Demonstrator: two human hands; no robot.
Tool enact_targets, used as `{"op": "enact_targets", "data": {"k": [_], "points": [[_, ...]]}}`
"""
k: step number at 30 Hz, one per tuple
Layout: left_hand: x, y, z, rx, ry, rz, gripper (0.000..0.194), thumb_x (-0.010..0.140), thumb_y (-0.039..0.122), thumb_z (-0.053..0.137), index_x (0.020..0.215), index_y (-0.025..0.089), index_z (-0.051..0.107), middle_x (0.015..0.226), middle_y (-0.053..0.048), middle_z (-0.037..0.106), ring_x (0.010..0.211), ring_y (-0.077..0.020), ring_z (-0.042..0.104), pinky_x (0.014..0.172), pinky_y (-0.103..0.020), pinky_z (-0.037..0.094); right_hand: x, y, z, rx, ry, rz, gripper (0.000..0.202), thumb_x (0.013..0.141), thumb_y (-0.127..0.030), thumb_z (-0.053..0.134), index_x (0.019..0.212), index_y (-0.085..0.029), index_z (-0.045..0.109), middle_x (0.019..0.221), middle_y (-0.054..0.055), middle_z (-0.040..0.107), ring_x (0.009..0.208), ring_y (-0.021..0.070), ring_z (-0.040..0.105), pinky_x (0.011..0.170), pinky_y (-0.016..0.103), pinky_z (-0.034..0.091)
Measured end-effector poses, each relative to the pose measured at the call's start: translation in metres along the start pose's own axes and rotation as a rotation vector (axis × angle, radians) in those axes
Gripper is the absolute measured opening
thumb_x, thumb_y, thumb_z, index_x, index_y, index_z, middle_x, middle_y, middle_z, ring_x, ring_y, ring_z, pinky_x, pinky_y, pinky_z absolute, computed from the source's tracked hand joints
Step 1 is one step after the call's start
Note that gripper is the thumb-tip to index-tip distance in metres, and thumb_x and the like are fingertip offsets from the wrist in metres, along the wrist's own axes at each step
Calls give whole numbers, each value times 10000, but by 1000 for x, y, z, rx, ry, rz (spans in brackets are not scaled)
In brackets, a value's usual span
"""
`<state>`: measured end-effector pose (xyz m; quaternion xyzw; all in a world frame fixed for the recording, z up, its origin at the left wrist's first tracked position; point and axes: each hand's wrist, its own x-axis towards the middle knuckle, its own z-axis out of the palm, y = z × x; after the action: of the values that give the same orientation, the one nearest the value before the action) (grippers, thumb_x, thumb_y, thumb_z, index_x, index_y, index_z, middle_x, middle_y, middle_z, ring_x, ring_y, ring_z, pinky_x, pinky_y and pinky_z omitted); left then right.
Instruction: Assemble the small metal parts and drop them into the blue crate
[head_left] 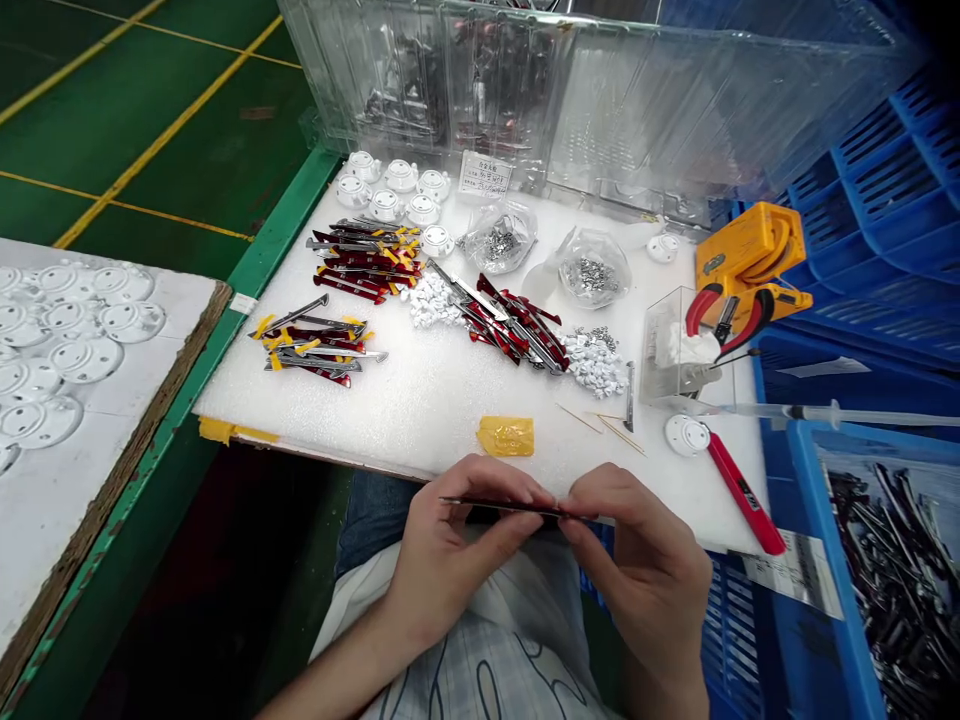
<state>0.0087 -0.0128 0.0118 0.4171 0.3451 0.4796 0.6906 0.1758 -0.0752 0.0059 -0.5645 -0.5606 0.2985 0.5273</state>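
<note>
Above my lap, just in front of the table edge, my left hand (pixel 469 545) pinches a thin, dark, strip-like part (pixel 499 506) seen almost edge-on. The fingertips of my right hand (pixel 637 555) are closed on the right end of that same strip. My fingers hide much of it, so its exact kind is unclear. A piece of yellow tape (pixel 507 437) lies on the white foam sheet (pixel 420 420) just beyond my hands. Past it are a pile of red and silver strip parts (pixel 517 325), small white pieces (pixel 596 365) and thin wooden sticks (pixel 621 434).
Yellow-tagged strips (pixel 319 345) lie at left, with white round parts (pixel 386 205) behind. Two clear bags (pixel 592 270) hold small metal bits. At right stand an orange tape dispenser (pixel 750 260), red-handled pliers (pixel 726 318), a red cutter (pixel 746 495) and a blue crate (pixel 817 560).
</note>
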Motion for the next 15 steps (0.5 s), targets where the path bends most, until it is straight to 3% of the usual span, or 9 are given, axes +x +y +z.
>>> {"op": "enact_targets", "data": {"k": [9,15], "points": [[1,9,-9,156,105,161,135,866,98,854,847,220,798,800,-17,839,765,-164,807,648,-198,635,0,0,-3,-10,47,-16,178,973,-113,708,1015,-280,751,837,5,712,770,178,657,662,306,524],[0,11,-13,175,105,238,95,919,186,877,894,234,799,824,-7,840,782,-149,805,650,-183,623,-2,3,-4,-14,47,6,168,977,-123,707,1002,-284,749,844,2,713,782,176,658,670,298,518]]}}
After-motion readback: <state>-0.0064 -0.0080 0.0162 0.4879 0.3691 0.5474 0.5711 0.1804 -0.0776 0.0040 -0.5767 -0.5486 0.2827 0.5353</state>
